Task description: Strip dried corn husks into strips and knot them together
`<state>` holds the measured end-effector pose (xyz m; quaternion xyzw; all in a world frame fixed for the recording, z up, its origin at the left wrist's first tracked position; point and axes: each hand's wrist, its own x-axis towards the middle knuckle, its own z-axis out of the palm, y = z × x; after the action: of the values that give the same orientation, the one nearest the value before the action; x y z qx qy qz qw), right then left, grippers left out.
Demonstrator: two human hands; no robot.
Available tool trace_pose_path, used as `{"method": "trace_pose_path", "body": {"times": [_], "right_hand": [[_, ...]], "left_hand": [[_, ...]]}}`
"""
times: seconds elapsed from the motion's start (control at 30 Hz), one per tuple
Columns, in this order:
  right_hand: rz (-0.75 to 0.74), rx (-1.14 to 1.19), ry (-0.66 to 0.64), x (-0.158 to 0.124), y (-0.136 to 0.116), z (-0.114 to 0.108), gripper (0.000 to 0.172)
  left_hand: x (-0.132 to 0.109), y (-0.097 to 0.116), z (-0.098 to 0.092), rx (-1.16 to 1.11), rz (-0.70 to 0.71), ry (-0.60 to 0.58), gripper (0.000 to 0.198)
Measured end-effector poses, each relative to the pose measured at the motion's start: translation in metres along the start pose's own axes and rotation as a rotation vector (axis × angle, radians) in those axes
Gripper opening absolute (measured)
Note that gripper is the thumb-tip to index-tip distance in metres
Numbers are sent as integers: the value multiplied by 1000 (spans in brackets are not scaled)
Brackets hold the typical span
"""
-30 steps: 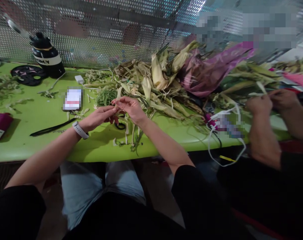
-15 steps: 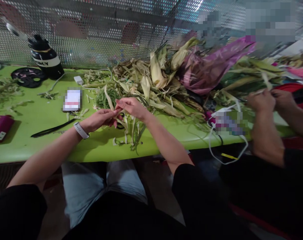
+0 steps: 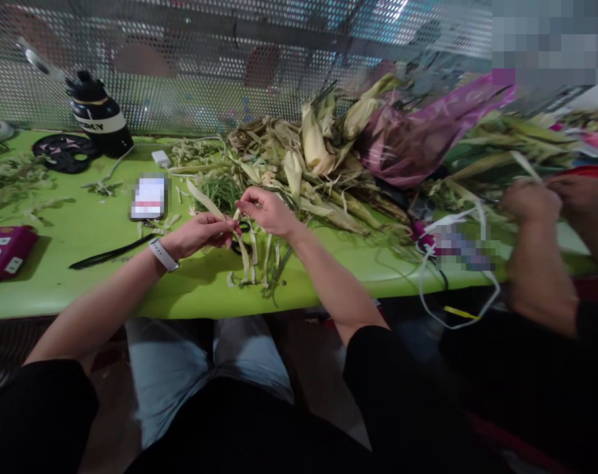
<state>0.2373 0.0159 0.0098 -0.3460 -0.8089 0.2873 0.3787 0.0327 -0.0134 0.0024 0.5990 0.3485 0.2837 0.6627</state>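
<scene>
My left hand [image 3: 200,232], with a white watch on the wrist, and my right hand [image 3: 268,210] meet over the green table [image 3: 81,263]. Both pinch a pale corn husk strip [image 3: 204,201] that runs up and left from my fingers. More pale strips [image 3: 252,253] hang and lie under my hands, with black scissors [image 3: 239,245] partly hidden beneath them. A big heap of corn husks [image 3: 308,164] lies just behind my right hand.
A phone [image 3: 149,196], a black strap [image 3: 108,253] and a pink box [image 3: 5,249] lie to my left, a black bottle [image 3: 101,117] at the back. A purple plastic bag [image 3: 417,138] tops the heap. Another person's hands [image 3: 530,201] work husks at right, by white cables [image 3: 451,276].
My hands have pulled slightly apart, and the husk strip now stretches up and left from my left fingers. The other person's hands have shifted a little.
</scene>
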Motion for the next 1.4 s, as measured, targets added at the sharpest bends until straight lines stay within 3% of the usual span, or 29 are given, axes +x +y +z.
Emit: {"method": "trace_pose_path", "body": {"times": [0.13, 0.23, 0.27, 0.4, 0.47, 0.63, 0.93, 1.1, 1.23, 1.3, 1.4], "right_hand": [[-143, -197, 231, 1, 2, -1, 47], [-135, -262, 399, -2, -2, -5, 47], [-99, -258, 381, -3, -5, -5, 49], [114, -124, -3, -7, -11, -3, 54], [145, -59, -92, -7, -9, 0, 50], [-15, -95, -98, -3, 1, 3, 46], [-113, -214, 24, -4, 2, 7, 40], [-115, -248, 57, -1, 9, 4, 40], [-114, -265, 36, 3, 13, 1, 36], [-133, -292, 95, 3, 13, 2, 33], [-170, -362, 330, -1, 6, 5, 29]], "left_hand": [[3, -2, 0, -176, 19, 109, 28], [5, 1, -1, -321, 23, 178, 31], [5, 2, -2, -350, 25, 185, 32], [5, 4, -3, -391, 96, 235, 25], [4, 3, -2, -386, 137, 262, 23], [3, 3, 0, -363, 149, 288, 26], [7, 0, -4, -114, 205, 419, 31], [7, -1, -4, 9, 208, 355, 34], [8, -1, -8, -95, 171, 296, 28], [8, -1, -10, -206, 155, 287, 23], [8, -1, -12, -323, 190, 244, 20]]}}
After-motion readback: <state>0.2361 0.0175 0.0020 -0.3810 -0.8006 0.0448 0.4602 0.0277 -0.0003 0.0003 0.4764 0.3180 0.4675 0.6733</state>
